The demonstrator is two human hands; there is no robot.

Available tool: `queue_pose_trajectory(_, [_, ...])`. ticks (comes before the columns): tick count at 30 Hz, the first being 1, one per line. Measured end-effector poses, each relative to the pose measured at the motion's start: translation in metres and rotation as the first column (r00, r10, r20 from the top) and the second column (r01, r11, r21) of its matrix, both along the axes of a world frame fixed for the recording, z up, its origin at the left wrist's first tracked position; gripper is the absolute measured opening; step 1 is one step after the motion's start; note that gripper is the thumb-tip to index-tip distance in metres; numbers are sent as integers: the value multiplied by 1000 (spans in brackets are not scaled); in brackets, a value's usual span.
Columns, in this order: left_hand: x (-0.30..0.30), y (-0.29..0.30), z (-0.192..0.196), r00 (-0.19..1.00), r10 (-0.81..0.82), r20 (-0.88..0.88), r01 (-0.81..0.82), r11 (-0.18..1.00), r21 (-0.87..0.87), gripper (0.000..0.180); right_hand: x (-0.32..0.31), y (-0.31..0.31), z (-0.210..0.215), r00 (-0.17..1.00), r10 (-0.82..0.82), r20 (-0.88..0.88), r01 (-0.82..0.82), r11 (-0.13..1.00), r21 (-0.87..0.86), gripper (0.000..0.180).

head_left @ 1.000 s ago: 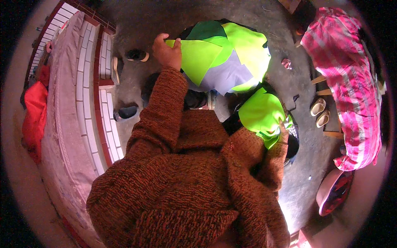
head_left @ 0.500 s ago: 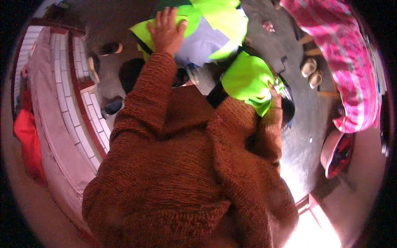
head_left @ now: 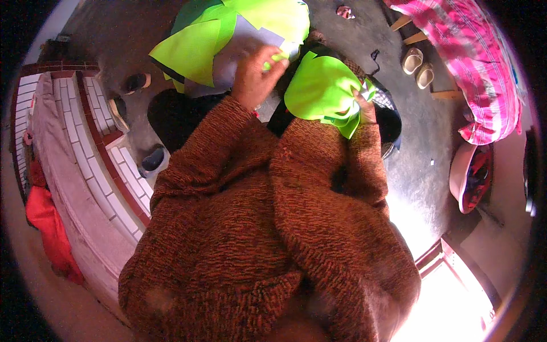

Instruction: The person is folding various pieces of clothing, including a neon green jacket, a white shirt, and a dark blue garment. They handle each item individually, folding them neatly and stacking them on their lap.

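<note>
Ahead of me lies a loose pile of neon yellow-green cloth pieces (head_left: 194, 51), with a grey cloth (head_left: 233, 54) among them. My left hand (head_left: 256, 80) is over the pile's near right side, finger and thumb curled together around a small bit of neon cloth. On my right thigh rests a bunched neon green cloth (head_left: 319, 91). My right hand (head_left: 364, 105) grips its right edge, the thumb on top and the other fingers hidden beneath. Brown knitted sleeves cover both arms.
Pale slip-on shoes (head_left: 419, 67) stand on the floor at right, beside a pink checked cloth (head_left: 456, 68) over wooden legs. Below that is a pink basin (head_left: 460, 176). Dark shoes (head_left: 152, 159) and a white-tiled step (head_left: 85, 137) are at left.
My left hand has come off the pile's left part, moving right and nearer, and its spread fingers have closed into a pinch. My right hand keeps its hold on the bunched cloth.
</note>
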State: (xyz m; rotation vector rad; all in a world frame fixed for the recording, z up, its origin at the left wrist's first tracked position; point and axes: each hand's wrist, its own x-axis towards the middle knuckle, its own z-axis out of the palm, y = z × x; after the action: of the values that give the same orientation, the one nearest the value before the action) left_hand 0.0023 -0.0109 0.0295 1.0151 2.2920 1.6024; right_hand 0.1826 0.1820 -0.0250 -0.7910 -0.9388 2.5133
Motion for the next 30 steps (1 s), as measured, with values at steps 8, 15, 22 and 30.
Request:
queue_pose_trajectory(8, [15, -12, -97, 881, -162, 445, 389, 783, -486, 48, 5, 6, -24, 999, -15, -51, 11, 997, -73, 44])
queue_pose_trajectory(15, [22, -1, -62, 441, 70, 895, 277, 937, -210, 40, 7, 17, -43, 998, -4, -57, -1, 996, -93, 55])
queue_pose_trajectory(22, [18, 2, -64, 444, -224, 868, -12, 967, 256, 27, 5, 14, -33, 999, -11, -42, 10, 1000, -17, 54])
queue_pose_trajectory(30, [16, 4, 2, 574, -414, 706, -19, 856, 517, 33, 6, 30, -73, 993, 48, -111, -46, 999, 14, 60])
